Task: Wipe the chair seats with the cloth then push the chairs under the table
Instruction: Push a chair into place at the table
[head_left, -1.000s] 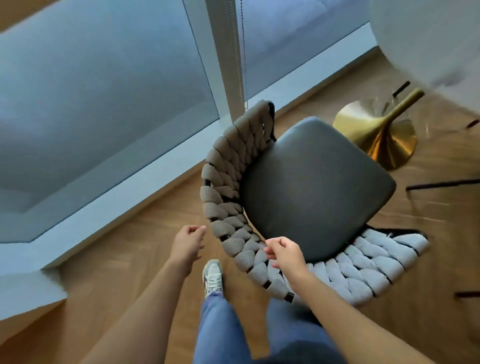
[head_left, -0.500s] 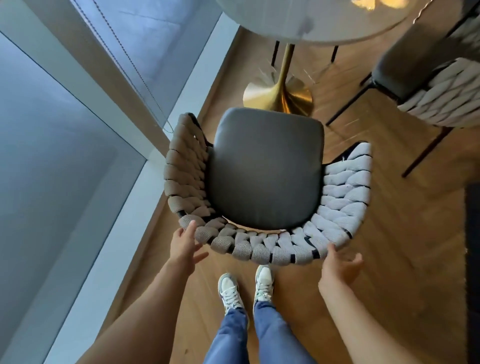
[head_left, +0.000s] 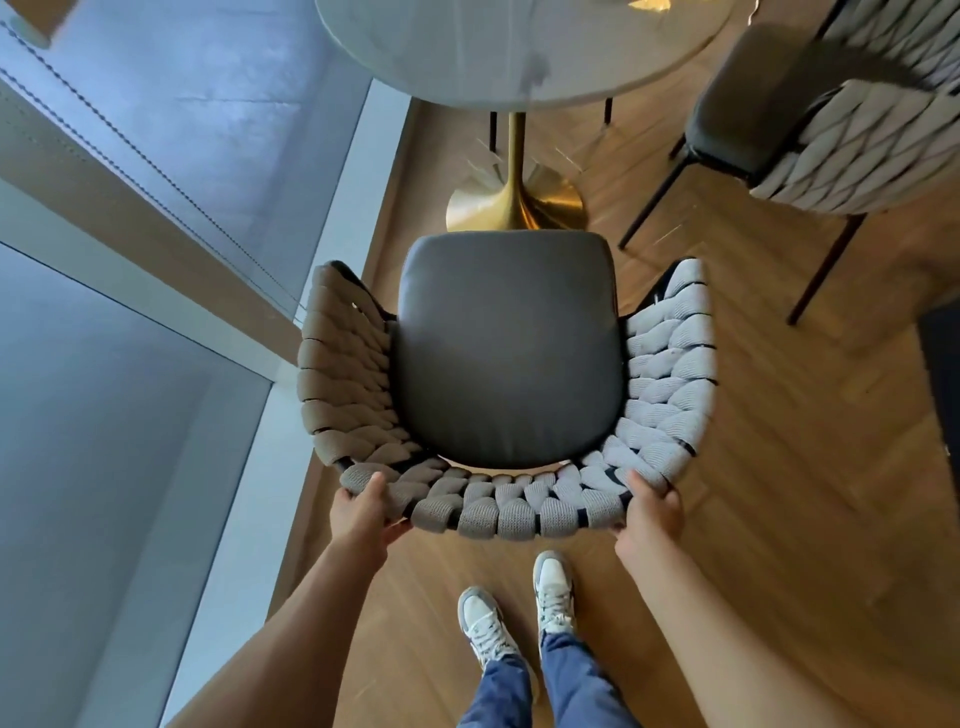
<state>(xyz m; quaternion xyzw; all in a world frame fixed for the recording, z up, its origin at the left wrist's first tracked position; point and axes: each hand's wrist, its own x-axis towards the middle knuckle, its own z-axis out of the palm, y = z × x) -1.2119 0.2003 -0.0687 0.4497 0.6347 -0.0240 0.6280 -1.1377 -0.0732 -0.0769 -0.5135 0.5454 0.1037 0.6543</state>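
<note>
Before the table (head_left: 467, 47), both hands grip the grey-seated woven chair (head_left: 509, 353).

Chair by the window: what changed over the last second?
Both hands took hold of the woven backrest: left hand and right hand grip its rear corners, where before they hovered just off it. The chair swung to face the table. No cloth shows, as before.

Dark grey seat (head_left: 509, 358) — beige woven backrest (head_left: 514, 512) — gold table base (head_left: 517, 202).
</note>
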